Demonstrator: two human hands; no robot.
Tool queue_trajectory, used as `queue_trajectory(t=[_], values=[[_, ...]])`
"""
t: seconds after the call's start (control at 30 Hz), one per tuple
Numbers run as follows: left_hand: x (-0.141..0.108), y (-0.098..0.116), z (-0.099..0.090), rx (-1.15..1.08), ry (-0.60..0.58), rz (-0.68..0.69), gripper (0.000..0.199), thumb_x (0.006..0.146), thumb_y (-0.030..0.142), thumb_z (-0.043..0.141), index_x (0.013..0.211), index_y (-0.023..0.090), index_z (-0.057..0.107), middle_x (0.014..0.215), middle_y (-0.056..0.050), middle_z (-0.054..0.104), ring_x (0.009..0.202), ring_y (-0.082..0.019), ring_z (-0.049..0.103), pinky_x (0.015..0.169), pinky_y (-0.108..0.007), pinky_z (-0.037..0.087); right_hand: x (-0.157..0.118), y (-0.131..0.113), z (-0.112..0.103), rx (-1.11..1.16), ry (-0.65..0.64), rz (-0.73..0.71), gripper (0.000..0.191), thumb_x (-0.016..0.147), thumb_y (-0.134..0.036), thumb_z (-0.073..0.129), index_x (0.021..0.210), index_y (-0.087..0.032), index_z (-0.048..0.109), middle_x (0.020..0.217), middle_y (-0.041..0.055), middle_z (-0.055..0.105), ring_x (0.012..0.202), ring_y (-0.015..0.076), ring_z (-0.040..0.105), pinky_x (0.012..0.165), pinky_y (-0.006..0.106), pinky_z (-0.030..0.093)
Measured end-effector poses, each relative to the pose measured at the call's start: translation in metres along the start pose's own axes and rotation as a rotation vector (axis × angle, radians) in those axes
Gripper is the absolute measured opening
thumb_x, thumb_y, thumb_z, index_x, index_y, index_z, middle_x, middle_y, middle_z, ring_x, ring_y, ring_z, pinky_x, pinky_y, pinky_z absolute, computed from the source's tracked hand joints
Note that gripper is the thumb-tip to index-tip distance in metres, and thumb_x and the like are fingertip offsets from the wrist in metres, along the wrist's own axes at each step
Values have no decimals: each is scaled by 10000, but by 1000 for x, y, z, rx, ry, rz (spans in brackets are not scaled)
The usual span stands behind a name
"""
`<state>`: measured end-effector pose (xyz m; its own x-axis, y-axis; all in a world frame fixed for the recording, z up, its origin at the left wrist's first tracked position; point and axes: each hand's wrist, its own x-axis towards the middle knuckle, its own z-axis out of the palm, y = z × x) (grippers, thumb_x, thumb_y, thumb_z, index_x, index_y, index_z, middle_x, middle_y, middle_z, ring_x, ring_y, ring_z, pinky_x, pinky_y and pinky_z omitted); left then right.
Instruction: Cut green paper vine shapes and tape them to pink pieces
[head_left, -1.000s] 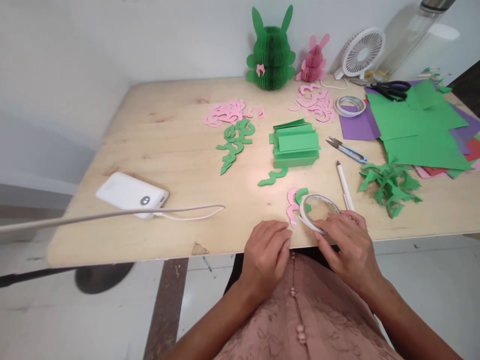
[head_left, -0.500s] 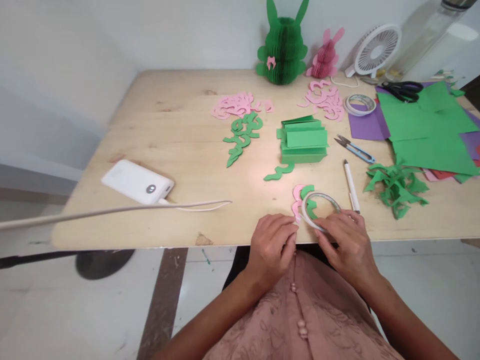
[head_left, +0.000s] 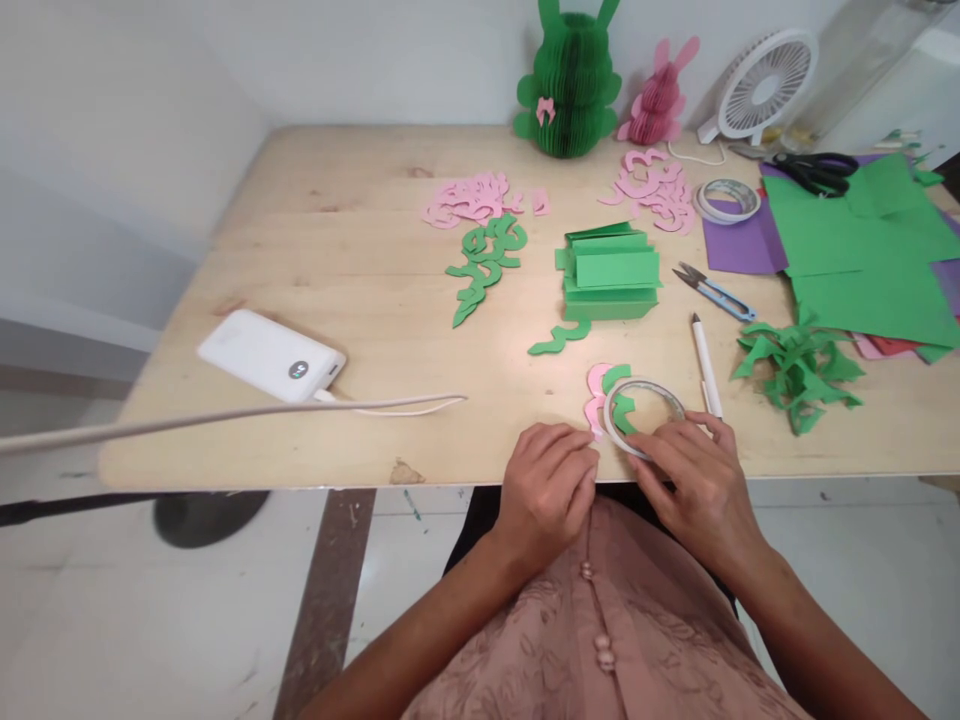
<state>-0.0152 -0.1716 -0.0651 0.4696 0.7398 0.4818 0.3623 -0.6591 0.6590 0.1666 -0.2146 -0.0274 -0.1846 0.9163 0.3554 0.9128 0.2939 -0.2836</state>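
Observation:
My right hand [head_left: 696, 478] grips the near side of a roll of tape [head_left: 609, 425] at the table's front edge, thumb and fingertips pinching its ring. To its left, my left hand [head_left: 546, 478] is closed, fingers pressed together at the edge. Whatever its fingertips hold, if anything, is hidden. Just beyond those fingertips lies a wavy pink paper cutout [head_left: 594, 412]. Beside it, a green wavy cutout [head_left: 621, 372] shows partly through the tape ring. A white pen [head_left: 706, 365] lies past my right fingers.
Farther back are a folded green paper block [head_left: 616, 270], blue snips [head_left: 716, 292], green scraps [head_left: 799, 370] and stacked paper sheets [head_left: 855, 235]. Green cutouts [head_left: 487, 262] and pink ones [head_left: 472, 198] lie mid-table. A power bank [head_left: 262, 352] with cable sits left; paper rabbits [head_left: 574, 95] stand behind.
The camera view has shifted slightly. My left fingertips have drawn back a little from the pink cutout's near end. My right hand keeps its hold on the tape roll.

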Motion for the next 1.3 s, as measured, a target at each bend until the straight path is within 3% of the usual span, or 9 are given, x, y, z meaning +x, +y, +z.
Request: queue_trajectory(t=[0.17, 0.3, 0.63, 1.3], values=[[8, 3, -4, -56, 28, -117, 132, 858, 126, 510, 897, 185, 621, 874, -47, 708, 852, -180, 620, 802, -357, 482, 2, -1, -2, -22, -30, -8, 90, 871, -146, 578, 919, -192, 639, 719, 12, 663, 741, 167, 611, 887, 385, 348], [19, -1, -10, -15, -34, -204, 137, 882, 167, 497, 901, 182, 632, 808, -40, 676, 782, -175, 592, 737, -332, 459, 2, 0, -1, -42, -29, -34, 78, 876, -157, 572, 902, -201, 631, 709, 11, 660, 737, 169, 604, 885, 380, 345], [44, -17, -15, 75, -321, -117, 133, 886, 176, 521, 883, 194, 652, 876, -40, 670, 866, -192, 572, 826, -359, 397, 2, 0, 1, -79, -30, -44, 86, 876, -172, 567, 901, -190, 646, 697, 12, 662, 717, 173, 605, 901, 391, 345], [48, -18, -15, 131, -414, -89, 170, 888, 159, 503, 841, 198, 662, 870, -42, 651, 870, -199, 539, 824, -372, 353, 2, -1, 1, -95, -48, -31, 120, 881, -179, 551, 915, -181, 666, 679, 14, 658, 720, 180, 606, 904, 398, 348]])
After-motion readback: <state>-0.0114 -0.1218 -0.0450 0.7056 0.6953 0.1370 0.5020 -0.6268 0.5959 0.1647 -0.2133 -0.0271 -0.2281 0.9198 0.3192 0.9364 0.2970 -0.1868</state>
